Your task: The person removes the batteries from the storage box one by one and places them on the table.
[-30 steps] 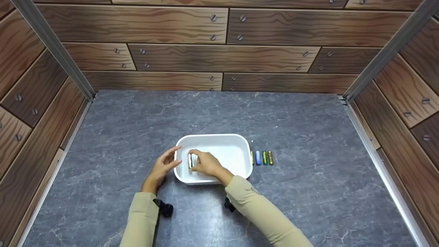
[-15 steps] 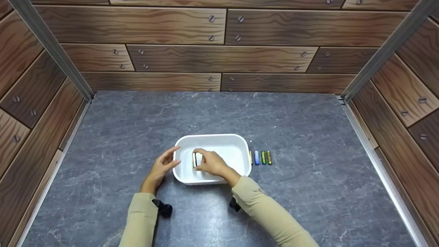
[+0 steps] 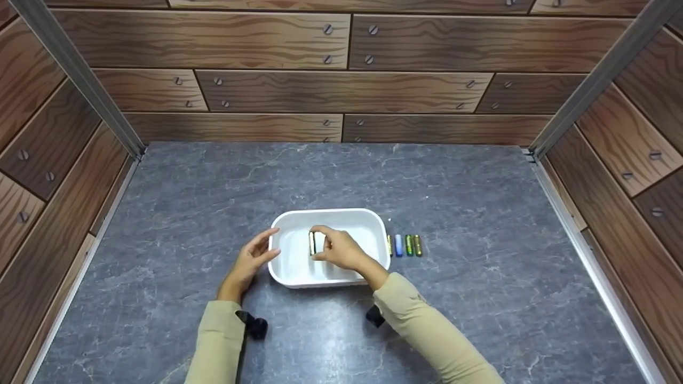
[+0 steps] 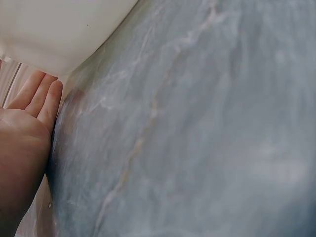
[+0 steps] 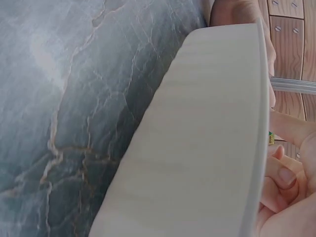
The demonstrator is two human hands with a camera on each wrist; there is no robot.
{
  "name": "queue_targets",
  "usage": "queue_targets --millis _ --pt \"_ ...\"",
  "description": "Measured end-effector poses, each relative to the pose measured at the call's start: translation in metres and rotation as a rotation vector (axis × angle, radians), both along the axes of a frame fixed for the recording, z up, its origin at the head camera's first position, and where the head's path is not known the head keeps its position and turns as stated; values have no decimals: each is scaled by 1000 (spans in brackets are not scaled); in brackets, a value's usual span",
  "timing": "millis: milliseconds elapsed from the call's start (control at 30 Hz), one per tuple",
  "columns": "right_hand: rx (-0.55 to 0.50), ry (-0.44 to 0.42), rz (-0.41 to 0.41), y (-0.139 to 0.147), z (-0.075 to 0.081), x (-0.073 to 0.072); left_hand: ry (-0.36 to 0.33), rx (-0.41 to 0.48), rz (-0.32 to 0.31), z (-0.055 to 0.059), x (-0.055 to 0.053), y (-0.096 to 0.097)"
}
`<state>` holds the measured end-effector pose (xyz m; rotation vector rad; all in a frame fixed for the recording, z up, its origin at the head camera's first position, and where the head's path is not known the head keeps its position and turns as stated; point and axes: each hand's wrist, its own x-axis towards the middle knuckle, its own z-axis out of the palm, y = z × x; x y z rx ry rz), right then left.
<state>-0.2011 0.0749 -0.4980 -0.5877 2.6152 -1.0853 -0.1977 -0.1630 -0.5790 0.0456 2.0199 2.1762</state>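
A white rectangular tub (image 3: pixel 331 211) with rounded corners stands on the grey marbled table. Over its inside, my right hand (image 3: pixel 341 249) pinches a small battery (image 3: pixel 312 243) by its two ends, between thumb and a finger. A bit of the battery's green and yellow end (image 5: pixel 271 138) shows past the rim in the right wrist view. At the tub's left end is my left hand (image 3: pixel 252 258), its fingers spread and fingertips right at the rim. In the left wrist view this hand (image 4: pixel 24 133) reaches along the tub's wall (image 4: pixel 54 34).
To the tub's right, a blue battery (image 3: pixel 398 245), a green one (image 3: pixel 409 245) and a gold one (image 3: pixel 418 245) lie in a row, with another gold one (image 3: pixel 390 245) partly hidden by the rim. Wood-print walls (image 3: pixel 267 90) surround the table.
The right hand has lifted the battery and carried it rightward, from the tub's left part toward its middle. The left hand has stayed at the rim.
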Motion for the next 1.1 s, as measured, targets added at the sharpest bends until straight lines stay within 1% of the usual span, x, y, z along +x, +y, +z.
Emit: queue_targets --millis 233,333,533,633,900,1100 --pt "-47 7 10 11 3 1 16 5 -5 0 0 0" --pt "-49 10 10 15 3 2 19 10 -6 0 0 1" --pt "-67 25 2 23 3 4 2 -7 -9 0 0 0" --pt "-79 18 -4 28 4 5 -3 2 -13 0 0 -1" --pt "-66 21 -9 41 5 6 15 -5 -8 2 1 -1" --pt "-87 26 -16 53 9 9 11 9 -13 1 1 -1"
